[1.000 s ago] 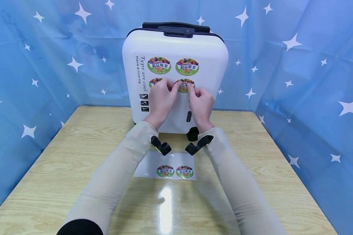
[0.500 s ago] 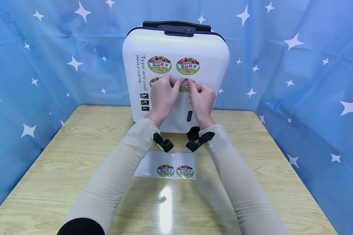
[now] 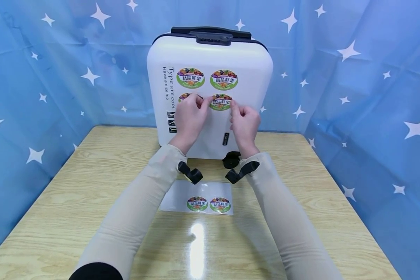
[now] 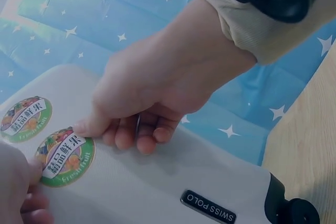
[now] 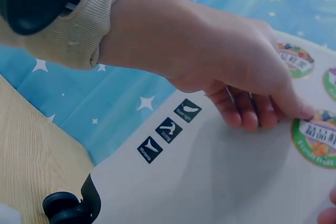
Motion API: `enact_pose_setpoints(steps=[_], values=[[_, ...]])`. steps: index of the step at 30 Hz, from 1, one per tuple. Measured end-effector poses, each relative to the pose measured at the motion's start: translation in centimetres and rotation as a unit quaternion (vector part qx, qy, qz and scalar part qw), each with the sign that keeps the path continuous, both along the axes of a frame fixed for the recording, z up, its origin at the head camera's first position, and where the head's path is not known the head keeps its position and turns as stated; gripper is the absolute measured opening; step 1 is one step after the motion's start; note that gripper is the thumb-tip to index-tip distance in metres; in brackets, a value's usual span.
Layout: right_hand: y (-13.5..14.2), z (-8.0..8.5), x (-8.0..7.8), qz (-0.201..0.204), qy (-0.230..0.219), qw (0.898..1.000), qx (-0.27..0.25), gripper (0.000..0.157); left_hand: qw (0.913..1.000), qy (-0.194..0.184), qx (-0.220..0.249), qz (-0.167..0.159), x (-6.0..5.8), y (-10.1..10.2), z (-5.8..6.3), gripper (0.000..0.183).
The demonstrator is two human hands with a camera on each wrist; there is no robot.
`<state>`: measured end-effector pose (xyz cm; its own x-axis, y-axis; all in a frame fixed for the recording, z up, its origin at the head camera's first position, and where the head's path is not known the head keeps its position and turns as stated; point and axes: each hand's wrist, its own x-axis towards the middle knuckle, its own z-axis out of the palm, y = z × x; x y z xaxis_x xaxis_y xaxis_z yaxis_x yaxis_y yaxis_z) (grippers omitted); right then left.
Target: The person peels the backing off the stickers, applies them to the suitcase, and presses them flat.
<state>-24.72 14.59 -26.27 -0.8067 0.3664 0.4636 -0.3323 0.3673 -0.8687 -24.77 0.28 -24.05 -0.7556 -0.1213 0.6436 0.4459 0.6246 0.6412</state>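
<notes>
A white suitcase (image 3: 210,58) stands upright, bearing oval fruit stickers in two rows. The lower right sticker (image 3: 220,102) lies against its front, between my hands. My left hand (image 3: 189,118) touches its left edge with the thumb, other fingers curled; this also shows in the right wrist view, where that hand (image 5: 236,66) spans the upper middle. At the right edge, the thumb of my right hand (image 3: 245,124) presses; in the left wrist view this hand's (image 4: 142,93) fingers curl with nothing visible in them. My left hand partly hides the lower left sticker (image 3: 185,96).
On the wooden table (image 3: 105,186), before the suitcase, lies a backing sheet (image 3: 176,198) with two stickers (image 3: 197,203) at its right end. A black wheel (image 3: 231,160) shows at the suitcase's lower right. Blue star-patterned cloth (image 3: 119,50) surrounds the table.
My thumbs first came closer together over the lower right sticker, then slid apart to its two sides, leaving its middle in sight. The suitcase and backing sheet stay put.
</notes>
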Motion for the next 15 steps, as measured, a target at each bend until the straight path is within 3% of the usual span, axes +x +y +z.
enact_pose_setpoints(steps=[6, 15], values=[[-0.1, -0.7, -0.2, -0.004, 0.0, 1.0, -0.012, 0.05, 0.9996, -0.021, 0.017, 0.003, -0.1, -0.2, -0.9, 0.032], [-0.7, -1.3, 0.1, -0.004, -0.006, 1.0, -0.019, 0.048, 0.9994, -0.017, 0.03, -0.004, -0.3, 0.3, -2.2, 0.032]])
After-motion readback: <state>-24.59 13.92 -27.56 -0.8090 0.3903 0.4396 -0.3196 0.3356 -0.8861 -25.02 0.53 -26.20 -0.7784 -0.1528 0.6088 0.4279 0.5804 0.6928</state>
